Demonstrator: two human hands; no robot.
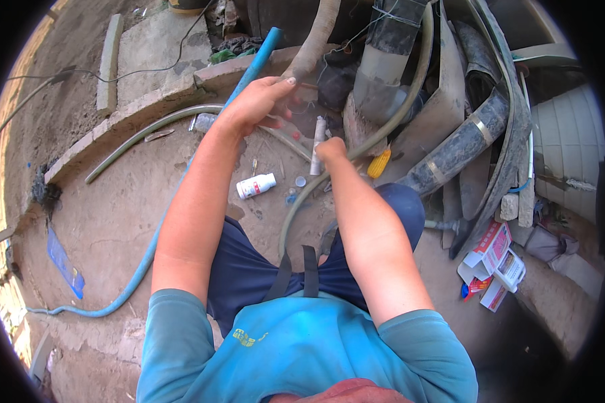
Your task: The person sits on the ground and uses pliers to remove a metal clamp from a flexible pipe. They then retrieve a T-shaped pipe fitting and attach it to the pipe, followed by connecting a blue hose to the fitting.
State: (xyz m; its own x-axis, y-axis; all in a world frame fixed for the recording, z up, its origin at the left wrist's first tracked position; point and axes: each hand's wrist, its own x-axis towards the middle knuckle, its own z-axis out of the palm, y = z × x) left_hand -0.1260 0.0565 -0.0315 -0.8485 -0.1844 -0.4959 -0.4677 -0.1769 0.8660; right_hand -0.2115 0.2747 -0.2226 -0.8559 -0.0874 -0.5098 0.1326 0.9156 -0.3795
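My left hand (261,106) reaches forward with its fingers spread and curved. Its thumb overlaps the lower end of a thick grey-brown hose (310,50); whether it presses on it I cannot tell. A stiff blue pipe (259,57) runs close behind this wrist. My right hand (331,150) is closed at the side of a short pale tube (318,131), held nearly upright; its fingertips are mostly hidden. On the ground between my arms lies a small white bottle (256,186) on its side, with a white cap (300,181) close by.
A greenish hose (376,140) crosses beside my right hand, near a yellow corn cob (379,163). Large dark pipes (450,144) lean at the right. A low concrete kerb (124,138) curves along the left. Torn cartons and a white jug (510,271) lie at the right.
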